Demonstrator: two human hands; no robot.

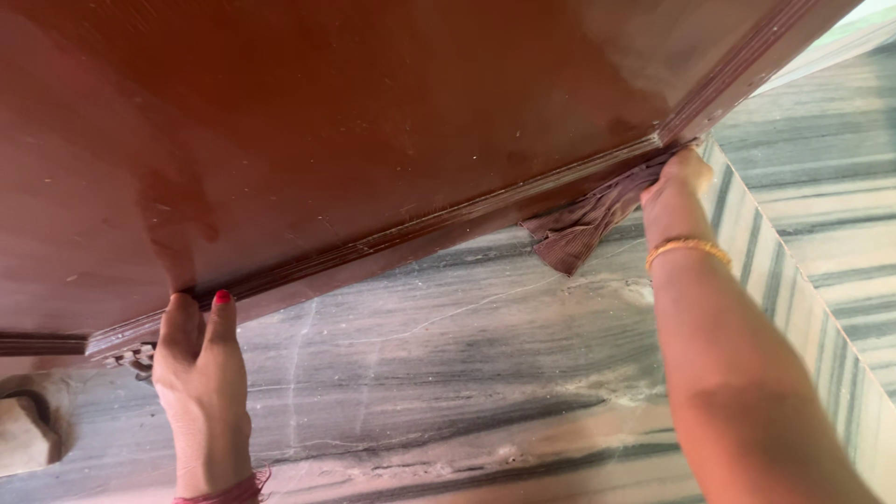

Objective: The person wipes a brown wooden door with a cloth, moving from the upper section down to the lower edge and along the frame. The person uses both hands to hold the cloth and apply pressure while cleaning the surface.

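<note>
Door fills the upper frame — a large red-brown panel with a moulded bottom edge, judged heavy and stiff, best steadied at that edge. Below lies a grey-streaked marble floor, with a step along the right. Left hand rests fingers closed against the edge. Right hand pinches a brown cloth — soft, limp — at the door's lower corner.

The left hand grips the lower edge of the door near its hinge. Far to its right, the right hand presses a cloth against that edge, above the floor.
</note>
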